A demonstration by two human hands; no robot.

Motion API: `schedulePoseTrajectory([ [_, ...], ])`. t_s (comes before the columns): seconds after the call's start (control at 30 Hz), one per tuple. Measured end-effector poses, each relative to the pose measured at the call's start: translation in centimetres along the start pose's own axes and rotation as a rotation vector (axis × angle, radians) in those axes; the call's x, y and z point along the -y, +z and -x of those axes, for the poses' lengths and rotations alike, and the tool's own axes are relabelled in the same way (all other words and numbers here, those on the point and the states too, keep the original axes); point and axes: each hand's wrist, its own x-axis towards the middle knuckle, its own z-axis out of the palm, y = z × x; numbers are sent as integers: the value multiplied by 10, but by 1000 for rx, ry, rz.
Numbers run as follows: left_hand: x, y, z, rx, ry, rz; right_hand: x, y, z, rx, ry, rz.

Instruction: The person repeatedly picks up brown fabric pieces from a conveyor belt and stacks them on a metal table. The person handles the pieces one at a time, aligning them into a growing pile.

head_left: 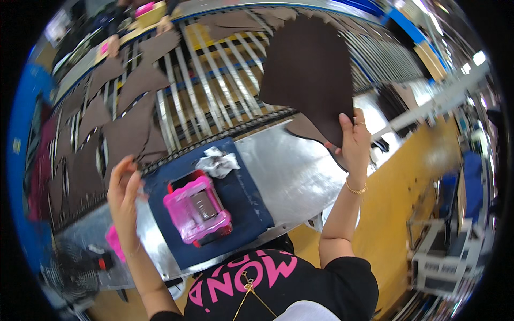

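Clock read from the middle of your view. Your right hand (354,143), near 3, grips the brown panel (310,69) by its narrow lower end, thumb on the near face, fingertips showing behind. The panel rises toward 1, broad notched edge uppermost; holding it by the slim end probably keeps most of its face uncovered, and the material seems stiff enough to stand up from one pinch. A second brown piece (306,127) lies on the metal bench (276,166) below it, partly hidden; whether the two touch, cannot tell. Your left hand (124,187), between 8 and 9, is unclosed, fingers loosely bent, nothing seen in it. It hangs before the brown pieces (128,134) spread toward 10 on the slatted rack (214,80); contact with them unclear. They lie mostly flat, some edges close or overlapping, perhaps to use the rack's width while keeping each within reach. At 8, just beside that hand, a pink container (184,214) sits on a dark blue mat (247,195), which likely shields the metal. A crumpled white wad (218,163) rests at its upper corner, handy for wiping, I'd judge. Toward 2, a dark stack (395,104) sits near the gripped panel, apparently grouped to save room.
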Motion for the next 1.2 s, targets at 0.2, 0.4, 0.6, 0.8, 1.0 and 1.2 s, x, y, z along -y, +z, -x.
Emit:
schedulePoseTrajectory([
  [0.2,-30,-8,3,107,-36,209,56,91,35,561,-241,-564],
  [0.4,-44,-95,56,-250,92,-23,45,147,80,841,-510,-266],
  [0.6,-40,-128,93,-292,41,-100,35,159,99,840,-892,-100],
  [0.8,-16,-102,100,-140,-101,-126,7,130,86,783,-962,2],
  [1.0,5,-42,76,177,140,-397,-42,86,73,663,-856,66],
  [1.2,-15,20,51,422,438,-566,-106,-19,38,551,-292,-163],
])
